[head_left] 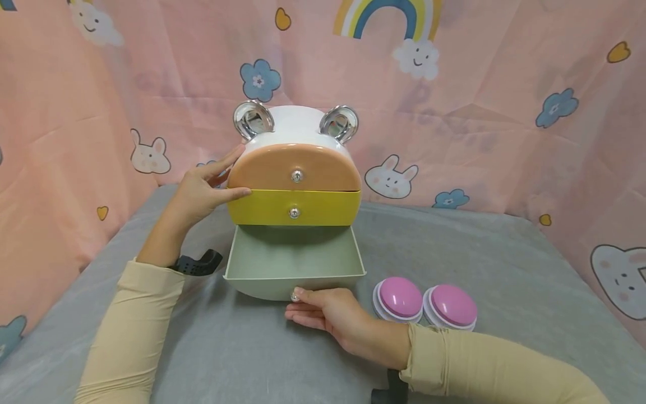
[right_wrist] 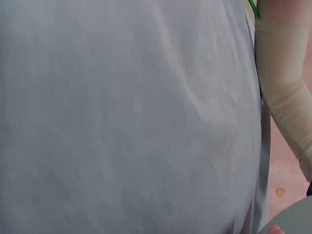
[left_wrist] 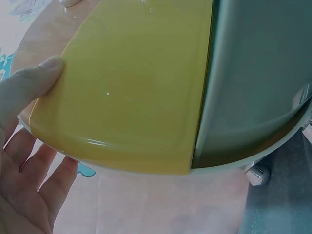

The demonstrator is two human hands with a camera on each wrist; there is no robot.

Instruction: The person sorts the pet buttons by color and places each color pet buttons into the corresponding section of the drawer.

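Observation:
A small drawer cabinet (head_left: 298, 126) with silver ears stands on the grey cloth in the head view. Its orange top drawer (head_left: 262, 168) and yellow middle drawer (head_left: 262, 209) are closed. The pale green bottom drawer (head_left: 292, 252) is pulled out, with nothing seen inside. My left hand (head_left: 199, 191) holds the cabinet's left side, its thumb on the yellow front and the other fingers round the side. Below the green drawer, my right hand (head_left: 340, 317) pinches the drawer's knob (head_left: 295, 295) between thumb and fingers. Only a fingertip of it shows in the right wrist view.
Two pink push lights or buttons with white bases, a left one (head_left: 400, 297) and a right one (head_left: 452, 306), sit just beyond the right wrist. Grey cloth (head_left: 525, 280) covers the table. A pink patterned curtain (head_left: 484, 84) hangs behind and at both sides.

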